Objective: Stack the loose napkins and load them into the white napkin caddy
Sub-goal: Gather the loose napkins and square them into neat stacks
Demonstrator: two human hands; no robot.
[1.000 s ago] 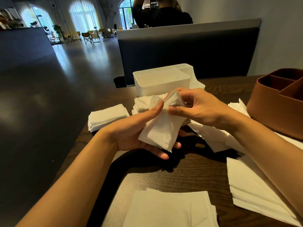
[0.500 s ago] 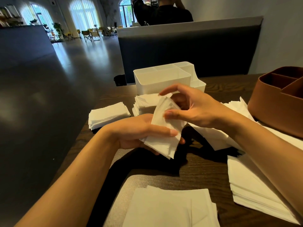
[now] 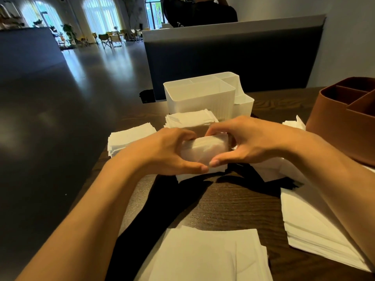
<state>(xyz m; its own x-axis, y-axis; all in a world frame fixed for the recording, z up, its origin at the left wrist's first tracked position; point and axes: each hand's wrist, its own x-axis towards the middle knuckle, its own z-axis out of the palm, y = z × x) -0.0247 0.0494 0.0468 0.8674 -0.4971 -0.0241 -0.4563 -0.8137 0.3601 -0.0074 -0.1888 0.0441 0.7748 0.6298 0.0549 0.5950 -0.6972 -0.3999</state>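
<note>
You had the caddy far centre on the table, napkin stacks left and near, second organizer far right.

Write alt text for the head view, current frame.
Two bare hands, left hand and right hand, grip a folded napkin between them over a dark wooden table. A white caddy stands behind; napkin stacks lie around it.

Napkin stacks crowd the white caddy front; bare table lies nearer.
</note>
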